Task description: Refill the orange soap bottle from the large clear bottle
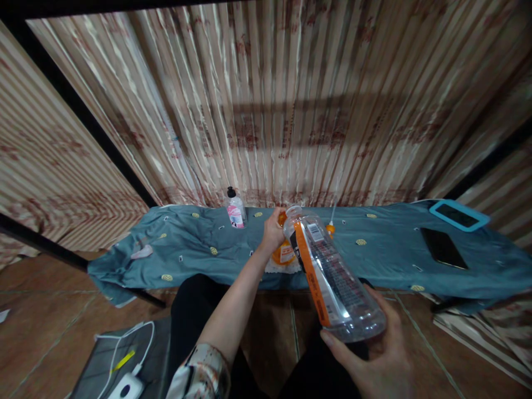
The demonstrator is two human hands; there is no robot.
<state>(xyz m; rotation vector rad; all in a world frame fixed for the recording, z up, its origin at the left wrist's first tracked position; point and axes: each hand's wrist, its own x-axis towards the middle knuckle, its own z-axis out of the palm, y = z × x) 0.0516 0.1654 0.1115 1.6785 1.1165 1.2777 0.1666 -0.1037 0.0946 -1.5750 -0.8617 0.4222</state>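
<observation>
My right hand grips the base of a clear plastic bottle, fingers wrapped under its bottom, and tips it forward so that its open mouth points away from me, toward the orange bottle standing on the low bench draped in a teal cloth. My left hand is closed around the top of that orange bottle, steadying it where it stands on a small white doily; whether a cap sits under my fingers I cannot tell. The clear bottle looks empty or very nearly so, with no cap on it and its orange-striped label turned up. By my reading, the two bottles have been brought mouth to mouth but nothing is seen passing between them, so any pouring is either finished or not begun. A small orange cap sits on the cloth just behind the clear bottle's neck. Further left stands a pump bottle with a pink label; to the right lie a dark phone and a blue-edged tablet, well apart from my hands
</observation>
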